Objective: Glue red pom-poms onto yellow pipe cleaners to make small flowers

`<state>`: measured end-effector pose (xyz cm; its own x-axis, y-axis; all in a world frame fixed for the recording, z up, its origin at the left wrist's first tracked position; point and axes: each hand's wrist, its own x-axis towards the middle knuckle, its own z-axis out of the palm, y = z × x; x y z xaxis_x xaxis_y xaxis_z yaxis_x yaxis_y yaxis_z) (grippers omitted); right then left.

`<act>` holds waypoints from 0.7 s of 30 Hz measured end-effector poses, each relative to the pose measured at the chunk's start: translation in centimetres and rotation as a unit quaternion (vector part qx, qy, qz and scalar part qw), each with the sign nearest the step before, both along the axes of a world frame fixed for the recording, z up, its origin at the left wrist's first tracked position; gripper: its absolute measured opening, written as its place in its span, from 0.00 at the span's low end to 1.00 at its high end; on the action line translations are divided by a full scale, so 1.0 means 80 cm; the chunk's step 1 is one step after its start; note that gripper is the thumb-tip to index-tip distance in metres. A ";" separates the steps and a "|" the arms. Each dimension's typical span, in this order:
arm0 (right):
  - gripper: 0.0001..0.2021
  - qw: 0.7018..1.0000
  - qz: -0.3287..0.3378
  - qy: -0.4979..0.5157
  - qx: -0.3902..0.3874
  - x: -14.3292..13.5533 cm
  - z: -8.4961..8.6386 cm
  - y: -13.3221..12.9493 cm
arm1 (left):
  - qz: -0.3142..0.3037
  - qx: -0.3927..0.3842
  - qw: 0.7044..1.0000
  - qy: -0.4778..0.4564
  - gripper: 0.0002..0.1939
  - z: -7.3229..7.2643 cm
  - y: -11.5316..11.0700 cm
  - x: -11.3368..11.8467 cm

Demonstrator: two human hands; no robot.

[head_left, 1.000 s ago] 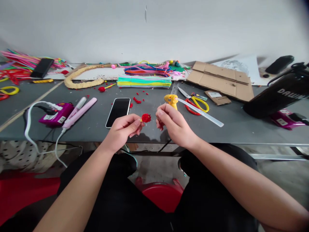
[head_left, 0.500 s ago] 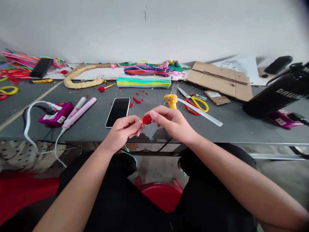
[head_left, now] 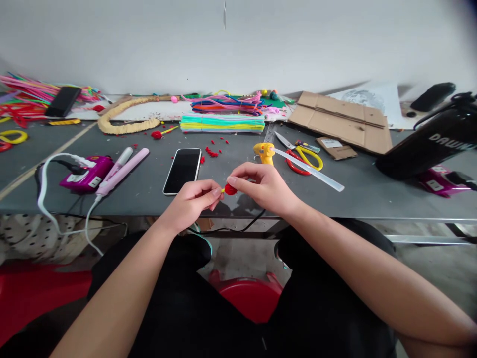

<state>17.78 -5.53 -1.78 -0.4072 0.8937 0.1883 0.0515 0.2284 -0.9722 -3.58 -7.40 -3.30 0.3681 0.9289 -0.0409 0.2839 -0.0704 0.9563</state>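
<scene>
Over the table's front edge, my left hand (head_left: 192, 203) pinches a thin yellow stem (head_left: 222, 191). At the stem's right end is a small fuzzy red piece (head_left: 230, 189), which my right hand (head_left: 263, 188) grips between thumb and fingers. Small red scraps (head_left: 211, 153) lie on the grey table beyond my hands. A similar red piece with a yellow stem (head_left: 156, 134) rests farther back. Just behind my right hand is a yellow glue gun (head_left: 265, 152) with a long clear glue stick (head_left: 309, 170).
A phone (head_left: 182, 171) lies left of centre, beside a pink hair iron (head_left: 124, 171) and purple power socket (head_left: 87, 174). Scissors (head_left: 309, 158), cardboard (head_left: 341, 122) and a black bottle (head_left: 428, 141) are on the right. Pipe cleaner bundles (head_left: 223, 123) lie at the back.
The red piece has shifted slightly right and turned a little, and more yellow stem shows between my hands. My right fingers have changed position on the red piece.
</scene>
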 end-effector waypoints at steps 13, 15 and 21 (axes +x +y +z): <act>0.23 1.000 -0.028 -0.008 0.011 0.010 -0.008 0.002 | 0.139 -0.022 0.987 -0.075 0.12 -0.008 0.013 -0.016; 0.26 0.999 -0.024 -0.042 0.017 0.013 -0.010 -0.001 | 0.171 -0.015 0.980 -0.098 0.10 -0.009 0.016 -0.020; 0.25 0.988 -0.084 -0.101 0.079 0.015 -0.022 0.000 | 0.187 0.008 0.974 -0.125 0.11 -0.008 0.019 -0.023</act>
<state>18.98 -5.52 -3.51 -0.2987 0.9178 0.2615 0.2904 0.3484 -0.8912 -5.42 -5.88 -3.93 0.0004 0.9998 0.0221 0.0513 -0.0221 0.9984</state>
